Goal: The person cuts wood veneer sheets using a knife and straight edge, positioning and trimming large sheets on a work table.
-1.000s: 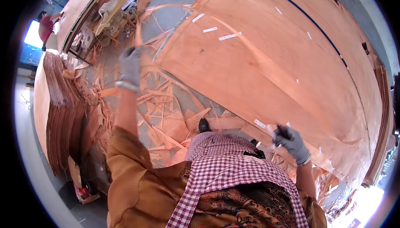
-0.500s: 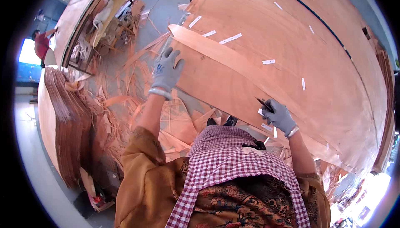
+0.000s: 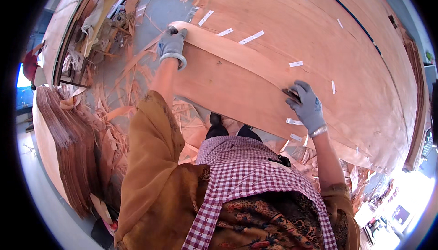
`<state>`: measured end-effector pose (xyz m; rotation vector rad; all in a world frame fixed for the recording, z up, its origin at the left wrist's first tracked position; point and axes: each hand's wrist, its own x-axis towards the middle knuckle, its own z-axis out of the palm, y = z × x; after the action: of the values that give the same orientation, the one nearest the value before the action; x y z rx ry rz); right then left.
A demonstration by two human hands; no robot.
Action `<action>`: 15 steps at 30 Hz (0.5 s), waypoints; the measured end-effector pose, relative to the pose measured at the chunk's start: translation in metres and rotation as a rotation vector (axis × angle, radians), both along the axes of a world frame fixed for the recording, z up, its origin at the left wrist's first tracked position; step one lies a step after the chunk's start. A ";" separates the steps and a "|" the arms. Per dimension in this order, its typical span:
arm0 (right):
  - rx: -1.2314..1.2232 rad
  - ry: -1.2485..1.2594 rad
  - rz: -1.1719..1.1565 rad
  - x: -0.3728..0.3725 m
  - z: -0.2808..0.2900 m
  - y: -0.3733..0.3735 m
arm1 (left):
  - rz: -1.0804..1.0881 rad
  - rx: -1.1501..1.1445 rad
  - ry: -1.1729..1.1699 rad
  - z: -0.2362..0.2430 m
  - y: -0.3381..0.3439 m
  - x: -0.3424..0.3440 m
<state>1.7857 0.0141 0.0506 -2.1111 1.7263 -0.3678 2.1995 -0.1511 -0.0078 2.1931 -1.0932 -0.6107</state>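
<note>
Currently your left hand point(image 3: 171, 46) pinches the veneer strip point(image 3: 223, 47); your right hand point(image 3: 310, 107) grips a dark tool point(image 3: 292, 96). Tugging hard could split the strip

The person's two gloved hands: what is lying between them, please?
In the head view, a long veneer strip runs from beside the left hand toward the right hand, over a wide veneer sheet.

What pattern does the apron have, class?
The apron has a dark red and white check, best seen in the head view.
</note>
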 end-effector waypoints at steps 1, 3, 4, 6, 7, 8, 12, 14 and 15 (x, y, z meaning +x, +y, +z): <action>-0.035 -0.001 0.009 0.007 -0.006 -0.009 | 0.039 -0.119 0.152 0.003 0.000 -0.002; -0.001 0.016 -0.005 0.017 -0.017 -0.022 | 0.137 -0.306 0.478 0.012 0.001 -0.004; 0.015 0.020 -0.014 0.018 -0.020 -0.026 | 0.126 -0.330 0.597 0.018 0.005 -0.004; 0.051 0.058 -0.050 0.017 -0.025 -0.031 | 0.066 -0.431 0.848 0.029 0.014 -0.001; 0.010 0.089 0.007 0.015 -0.026 -0.032 | 0.061 -0.392 0.837 0.033 0.019 0.000; -0.025 0.149 0.050 0.012 -0.026 -0.032 | 0.073 -0.323 0.831 0.034 0.025 0.002; -0.128 0.189 0.104 0.002 -0.020 -0.024 | 0.009 -0.243 0.743 0.030 0.042 0.007; -0.073 0.214 0.082 0.000 -0.017 -0.019 | -0.065 -0.202 0.685 0.023 0.048 0.005; -0.045 0.246 0.057 0.000 -0.016 -0.016 | -0.089 -0.107 0.525 0.021 0.051 0.005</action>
<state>1.7854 -0.0024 0.0346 -2.3144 1.7996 -0.1360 2.2044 -0.1000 0.0134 1.7528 -0.9156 -1.0671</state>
